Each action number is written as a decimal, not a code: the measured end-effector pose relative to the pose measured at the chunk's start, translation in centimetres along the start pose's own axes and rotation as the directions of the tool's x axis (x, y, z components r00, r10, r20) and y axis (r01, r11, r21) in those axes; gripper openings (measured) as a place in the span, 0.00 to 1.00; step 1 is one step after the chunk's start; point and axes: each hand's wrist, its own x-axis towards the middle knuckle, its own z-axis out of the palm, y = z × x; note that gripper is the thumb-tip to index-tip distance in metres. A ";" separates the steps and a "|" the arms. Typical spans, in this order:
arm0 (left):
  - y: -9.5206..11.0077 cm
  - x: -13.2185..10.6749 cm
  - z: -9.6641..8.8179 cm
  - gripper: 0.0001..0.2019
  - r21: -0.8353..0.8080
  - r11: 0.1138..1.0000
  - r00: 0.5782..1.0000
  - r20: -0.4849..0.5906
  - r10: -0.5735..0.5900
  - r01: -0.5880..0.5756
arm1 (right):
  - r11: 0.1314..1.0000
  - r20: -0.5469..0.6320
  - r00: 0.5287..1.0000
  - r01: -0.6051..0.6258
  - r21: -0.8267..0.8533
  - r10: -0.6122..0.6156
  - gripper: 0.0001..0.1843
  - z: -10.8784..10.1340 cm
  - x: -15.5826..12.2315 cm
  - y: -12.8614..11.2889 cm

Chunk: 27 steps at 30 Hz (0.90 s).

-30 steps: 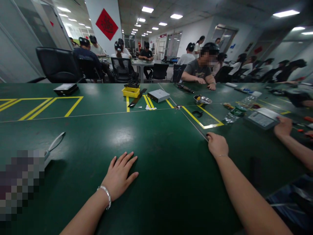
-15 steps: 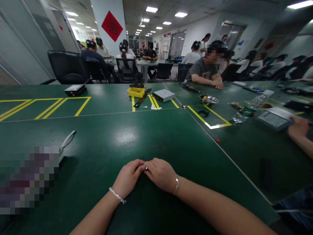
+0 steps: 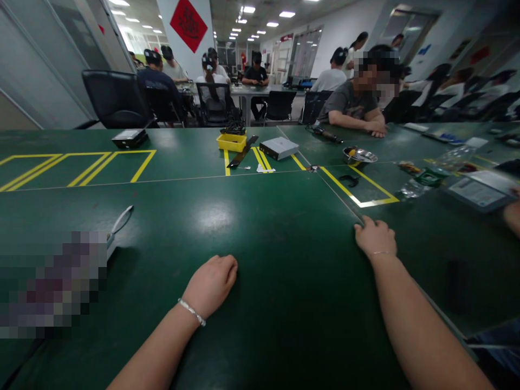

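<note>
My left hand [image 3: 212, 284], with a beaded bracelet on its wrist, is curled closed just above or on the green table [image 3: 284, 260]. What its fingers hold, if anything, is hidden. Out to the right, my right hand [image 3: 376, 238] is palm down at the seam in the tabletop. Its fingers bend down towards the surface and their tips are hidden. The small orange-red piece seen there before does not show now; the hand covers that spot.
At left lies a blurred-out boxy item [image 3: 60, 281] with a cable loop [image 3: 122, 218]. Farther back are a yellow bin [image 3: 231, 143], a grey box-shaped device [image 3: 279, 147], a metal bowl [image 3: 359, 155] and a plastic bottle [image 3: 430, 177]. A seated person [image 3: 353, 105] leans on the table.
My hands, together before, are now apart. My right hand has moved right and forward onto the orange-red piece's spot; my left hand stays nearly in place. The view has tilted slightly down.
</note>
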 end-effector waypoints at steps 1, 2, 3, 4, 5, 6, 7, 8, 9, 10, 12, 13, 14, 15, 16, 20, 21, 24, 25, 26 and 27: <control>-0.2 0.0 0.1 0.11 0.030 1.000 1.000 -0.027 0.006 -0.005 | 1.000 0.033 0.999 -0.011 0.003 0.011 0.24 0.3 0.3 0.6; -0.4 0.0 0.3 0.11 0.051 0.999 0.998 -0.059 0.014 -0.011 | 1.000 0.051 0.999 -0.009 0.011 0.009 0.23 0.4 0.4 0.9; -0.5 0.1 0.6 0.11 0.063 0.998 0.996 -0.086 0.022 -0.017 | 1.000 0.055 0.998 -0.003 0.026 0.001 0.22 0.4 0.3 1.0; -0.7 0.2 0.9 0.11 0.067 0.998 0.993 -0.112 0.026 -0.019 | 0.998 0.051 0.999 0.004 0.061 -0.007 0.21 0.3 0.3 0.9; -0.8 0.4 1.2 0.12 0.074 0.997 0.991 -0.132 0.033 -0.024 | 0.994 0.047 0.999 0.010 0.112 -0.015 0.20 0.1 0.1 0.6; -0.9 0.5 1.4 0.12 0.083 0.996 0.989 -0.140 0.046 -0.035 | 0.985 0.042 0.999 0.015 0.171 -0.023 0.20 -0.2 0.0 0.3; -0.9 0.7 1.6 0.12 0.090 0.995 0.988 -0.145 0.061 -0.048 | 0.973 0.035 0.999 0.022 0.231 -0.031 0.20 -0.6 -0.1 -0.1; -1.0 0.8 1.8 0.12 0.093 0.994 0.987 -0.145 0.074 -0.061 | 0.958 0.026 0.999 0.034 0.285 -0.043 0.19 -0.9 -0.3 -0.6; -0.9 0.9 1.9 0.12 0.096 0.993 0.986 -0.146 0.082 -0.069 | 0.942 0.017 0.998 0.053 0.331 -0.062 0.18 -1.2 -0.7 -1.3; -0.9 0.9 1.9 0.12 0.096 0.993 0.985 -0.149 0.086 -0.072 | 0.925 0.011 0.996 0.077 0.371 -0.087 0.18 -1.5 -1.1 -2.2; -0.7 0.9 1.9 0.12 0.088 0.994 0.984 -0.156 0.084 -0.070 | 0.879 0.018 0.988 0.129 0.460 -0.154 0.15 -1.9 -2.7 -4.5; -0.6 0.8 1.9 0.12 0.078 0.994 0.984 -0.160 0.083 -0.071 | 0.850 0.027 0.979 0.161 0.501 -0.201 0.14 -2.1 -3.9 -6.0; -0.5 0.8 2.0 0.12 0.064 0.995 0.983 -0.161 0.084 -0.075 | 0.803 0.056 0.966 0.178 0.569 -0.254 0.13 -2.2 -5.3 -7.7; -0.4 0.7 2.0 0.12 0.043 0.996 0.984 -0.158 0.087 -0.081 | 0.720 0.112 0.944 0.156 0.676 -0.310 0.12 -2.2 -7.0 -9.4; -0.3 0.7 2.0 0.12 0.018 0.996 0.984 -0.154 0.089 -0.087 | 0.605 0.186 0.910 0.085 0.791 -0.371 0.11 -2.3 -8.7 -11.1; 0.0 0.6 1.8 0.11 -0.133 0.988 0.990 -0.125 0.059 -0.075 | -0.041 0.477 0.614 -0.639 0.768 -0.629 0.08 -2.5 -14.7 -16.1; 0.0 0.6 1.7 0.11 -0.180 0.982 0.992 -0.122 0.035 -0.057 | -0.098 0.506 0.561 -0.727 0.680 -0.655 0.08 -2.6 -15.6 -16.8; -0.1 0.6 1.3 0.12 -0.319 0.948 0.991 -0.119 -0.065 0.024 | -0.139 0.556 0.483 -0.825 0.547 -0.677 0.07 -2.5 -16.6 -17.3; -0.1 0.7 1.2 0.12 -0.361 0.931 0.989 -0.114 -0.094 0.047 | -0.127 0.565 0.469 -0.832 0.539 -0.679 0.07 -2.4 -16.5 -17.2; -0.2 0.7 1.1 0.12 -0.402 0.913 0.987 -0.108 -0.116 0.064 | -0.108 0.569 0.463 -0.831 0.546 -0.680 0.08 -2.3 -16.4 -17.0; -0.3 0.7 1.1 0.12 -0.440 0.895 0.986 -0.099 -0.134 0.077 | -0.085 0.570 0.462 -0.821 0.565 -0.680 0.08 -2.2 -16.3 -16.9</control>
